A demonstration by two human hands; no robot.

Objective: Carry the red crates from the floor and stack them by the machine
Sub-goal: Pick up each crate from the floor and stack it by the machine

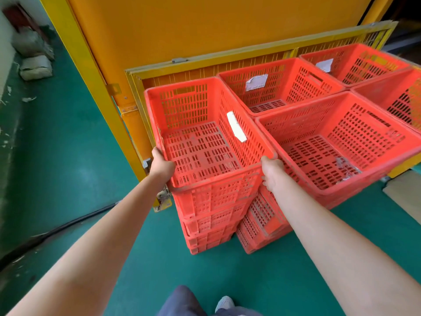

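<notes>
A red slatted crate (200, 142) sits on top of a stack of several nested red crates (211, 224) beside the yellow machine (159, 30). My left hand (161, 165) grips the crate's near left corner at the rim. My right hand (272, 171) grips the near right corner, thumb over the rim. A white label (237, 127) hangs on the crate's right inner wall. More red crate stacks stand to the right: a near one (341, 144), a far middle one (280, 87) and a far right one (355, 62).
A yellow mesh guard frame (205, 62) runs behind the crates. The floor (68, 167) is green. White sacks (35, 67) lie at the far left by the wall. A black cable (57, 231) crosses the floor at left. A cardboard sheet (403, 195) lies at right.
</notes>
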